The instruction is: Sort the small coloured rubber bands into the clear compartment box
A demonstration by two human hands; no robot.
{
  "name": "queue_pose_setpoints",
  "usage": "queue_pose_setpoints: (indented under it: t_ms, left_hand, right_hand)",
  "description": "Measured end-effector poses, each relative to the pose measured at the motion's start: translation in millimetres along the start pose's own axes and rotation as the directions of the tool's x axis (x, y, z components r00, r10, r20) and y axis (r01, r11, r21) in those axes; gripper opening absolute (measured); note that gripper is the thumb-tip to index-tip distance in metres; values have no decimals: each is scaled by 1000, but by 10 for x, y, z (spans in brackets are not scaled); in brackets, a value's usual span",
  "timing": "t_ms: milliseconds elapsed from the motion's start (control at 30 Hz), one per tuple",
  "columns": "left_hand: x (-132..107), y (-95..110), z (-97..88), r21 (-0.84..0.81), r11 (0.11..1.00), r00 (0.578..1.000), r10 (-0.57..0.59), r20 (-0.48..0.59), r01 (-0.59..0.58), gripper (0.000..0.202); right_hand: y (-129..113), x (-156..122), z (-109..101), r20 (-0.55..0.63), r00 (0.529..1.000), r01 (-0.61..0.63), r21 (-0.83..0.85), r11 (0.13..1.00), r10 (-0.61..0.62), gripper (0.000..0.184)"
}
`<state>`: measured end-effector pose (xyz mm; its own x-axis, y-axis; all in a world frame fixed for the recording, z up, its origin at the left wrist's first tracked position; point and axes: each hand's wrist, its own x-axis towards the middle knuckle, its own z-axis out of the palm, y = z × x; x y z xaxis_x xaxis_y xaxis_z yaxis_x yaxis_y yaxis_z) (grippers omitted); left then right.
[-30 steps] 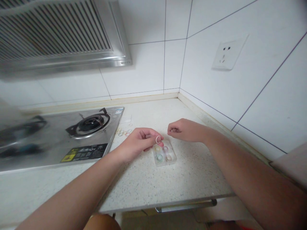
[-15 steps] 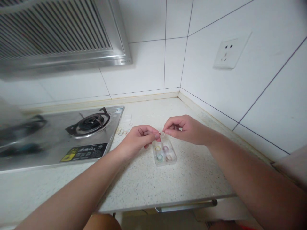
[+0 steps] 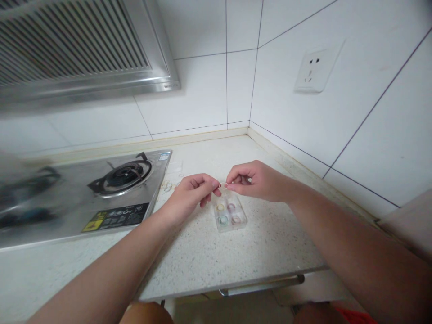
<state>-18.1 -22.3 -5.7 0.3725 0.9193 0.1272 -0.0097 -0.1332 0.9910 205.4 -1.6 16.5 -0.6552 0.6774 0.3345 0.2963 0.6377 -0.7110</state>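
Over the counter, my left hand point(image 3: 195, 191) and my right hand point(image 3: 253, 180) meet at a small pale ring point(image 3: 223, 185). The thumb and forefinger of my right hand pinch its right side. At its left side, my left hand's fingertips are closed together on the edge. Just below is a clear divided box point(image 3: 231, 228), its far part partly hidden by my hands. Coloured rings lie in its compartments: yellow rings point(image 3: 220, 207), purple rings point(image 3: 231, 207), green rings point(image 3: 223, 220) and brownish-pink rings point(image 3: 236, 220).
Several loose rings point(image 3: 168, 186) lie on the speckled counter point(image 3: 202, 265), left of my left hand. Behind them is a clear flat piece point(image 3: 174, 167). A gas stove point(image 3: 135, 204) occupies the left, beneath a range hood point(image 3: 162, 83). Tiled walls meet at the back corner.
The view has shifted slightly, so the scene sits further left. The pale ring looks flatter and overlaps my left fingertips less. Both hands stay close together above the box.
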Motion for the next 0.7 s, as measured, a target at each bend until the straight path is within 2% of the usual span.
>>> queue_pose_setpoints:
  t_ms: [100,367,567,700]
  left_hand:
    - [1,5,6,39,999,999,-24,-35,25,34]
    - [12,-43,2,105,985,987,-145,67,137,46]
    - [4,-17,15,65,989,988,-136,76,131,36]
    - [-11,19,28,86,992,993,-97,61,92,33]
  right_hand:
    - [18,3,-3,-4,1000,7,-5,1000,-7,24]
    - [44,15,12,-14,998,59,-40,997,-60,21]
    - [50,5,11,-17,997,78,-87,993,-80,21]
    - [44,2,10,-24,999,44,-65,997,-46,18]
